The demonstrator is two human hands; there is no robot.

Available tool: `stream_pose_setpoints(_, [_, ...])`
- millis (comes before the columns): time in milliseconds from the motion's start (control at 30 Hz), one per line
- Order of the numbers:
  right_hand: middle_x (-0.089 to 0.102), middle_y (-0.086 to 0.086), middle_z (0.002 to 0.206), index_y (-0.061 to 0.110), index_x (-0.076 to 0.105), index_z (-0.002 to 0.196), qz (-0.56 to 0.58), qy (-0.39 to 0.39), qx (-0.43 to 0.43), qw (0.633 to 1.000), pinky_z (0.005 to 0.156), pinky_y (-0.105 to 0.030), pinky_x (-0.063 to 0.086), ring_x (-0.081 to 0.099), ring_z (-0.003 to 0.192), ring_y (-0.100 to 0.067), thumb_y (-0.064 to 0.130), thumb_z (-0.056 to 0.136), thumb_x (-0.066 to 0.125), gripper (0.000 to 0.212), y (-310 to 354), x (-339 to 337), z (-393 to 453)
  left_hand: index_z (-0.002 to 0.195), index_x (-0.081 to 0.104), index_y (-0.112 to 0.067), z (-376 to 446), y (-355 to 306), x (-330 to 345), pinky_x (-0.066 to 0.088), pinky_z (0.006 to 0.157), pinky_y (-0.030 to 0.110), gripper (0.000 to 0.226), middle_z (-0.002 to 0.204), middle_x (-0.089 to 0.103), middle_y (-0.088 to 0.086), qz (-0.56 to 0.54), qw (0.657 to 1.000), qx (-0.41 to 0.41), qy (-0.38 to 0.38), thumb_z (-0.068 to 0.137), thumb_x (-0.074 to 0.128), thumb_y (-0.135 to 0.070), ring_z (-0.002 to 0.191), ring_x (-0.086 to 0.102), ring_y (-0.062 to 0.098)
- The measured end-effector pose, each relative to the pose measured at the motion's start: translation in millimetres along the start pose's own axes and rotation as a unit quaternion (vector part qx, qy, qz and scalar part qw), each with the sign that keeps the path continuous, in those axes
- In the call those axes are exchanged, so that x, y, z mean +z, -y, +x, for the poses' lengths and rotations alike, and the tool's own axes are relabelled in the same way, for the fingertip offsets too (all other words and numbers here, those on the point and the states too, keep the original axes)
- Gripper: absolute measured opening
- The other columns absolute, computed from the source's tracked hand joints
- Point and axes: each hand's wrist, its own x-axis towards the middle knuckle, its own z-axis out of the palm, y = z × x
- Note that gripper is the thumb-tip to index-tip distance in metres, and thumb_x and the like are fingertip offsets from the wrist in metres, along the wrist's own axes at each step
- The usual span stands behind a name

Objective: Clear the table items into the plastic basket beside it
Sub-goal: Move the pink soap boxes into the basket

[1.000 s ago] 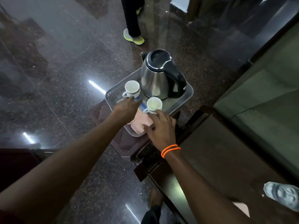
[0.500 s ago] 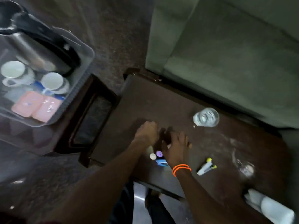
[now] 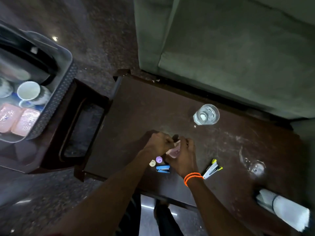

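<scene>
On the dark wooden table my left hand and my right hand meet, both curled around a small pink item held between them. Just below the hands lie a purple cap, a cream cap and a blue stapler. A white and yellow stapler lies right of my wrist. A glass tumbler stands farther back. The plastic basket sits at the left on a low stool, holding a kettle, a white cup and pink packs.
A clear stemmed glass rests at the table's right side and a white bottle lies at its near right corner. A green sofa runs behind the table. Dark stone floor lies between the basket and the sofa.
My hands left the basket and came down onto the table as the view swung right. They have since closed on the pink item above the caps and the blue stapler.
</scene>
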Motion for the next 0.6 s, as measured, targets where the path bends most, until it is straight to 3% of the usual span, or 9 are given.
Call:
stream_pose_setpoints(167, [0.042,-0.01,0.134,0.012,0.038,0.144,-0.054,-0.012,-0.073,0.996,0.102,-0.043,0.046,0.047,0.119,-0.032,0.048,0.058,0.079,0.102,42.2,-8.1,30.2,0.098,0.083,-0.014,-4.1,-5.7,-39.2,0.056,0.082,0.032,0.015,0.092,0.081,0.009,-0.014,0.998,0.043,-0.053,0.091,0.074,-0.022,0.089,0.075,0.019])
stream_pose_setpoints(267, [0.049,-0.01,0.127,0.008,0.046,0.134,-0.052,-0.019,-0.119,0.991,0.099,-0.041,0.044,0.045,0.114,-0.026,0.05,0.061,0.076,0.09,90.8,-0.5,49.4,0.096,0.082,-0.009,-12.0,-2.9,-94.6,0.055,0.083,0.037,0.016,0.091,0.08,0.013,0.005,0.994,0.056,-0.093,0.093,0.071,-0.02,0.09,0.075,0.024])
stream_pose_setpoints(367, [0.045,-0.007,0.124,0.012,0.047,0.133,0.004,-0.013,-0.187,0.982,0.095,-0.027,0.042,0.041,0.107,-0.011,0.05,0.064,0.08,0.086,152.2,20.8,60.2,0.102,0.083,-0.01,-35.6,15.3,-164.3,0.055,0.085,0.033,0.018,0.097,0.081,0.01,0.005,0.988,0.046,-0.15,0.094,0.071,-0.022,0.095,0.074,0.021])
stream_pose_setpoints(433, [0.041,-0.007,0.125,0.015,0.043,0.138,0.023,0.0,-0.224,0.974,0.092,-0.024,0.041,0.043,0.107,-0.012,0.049,0.065,0.082,0.09,199.4,39.6,61.9,0.106,0.083,-0.012,-59.4,35.1,-210.5,0.056,0.087,0.03,0.018,0.1,0.081,0.007,-0.009,0.981,0.032,-0.191,0.095,0.071,-0.022,0.097,0.074,0.018])
stream_pose_setpoints(600, [0.04,-0.005,0.12,0.017,0.046,0.138,0.05,0.037,-0.311,0.948,0.096,-0.044,0.05,0.052,0.11,-0.028,0.04,0.065,0.08,0.083,319.7,90.9,53.5,0.09,0.079,-0.003,-121.5,90.6,-305.8,0.051,0.075,0.039,0.02,0.084,0.076,0.018,-0.016,0.958,0.013,-0.286,0.096,0.067,-0.017,0.08,0.068,0.025])
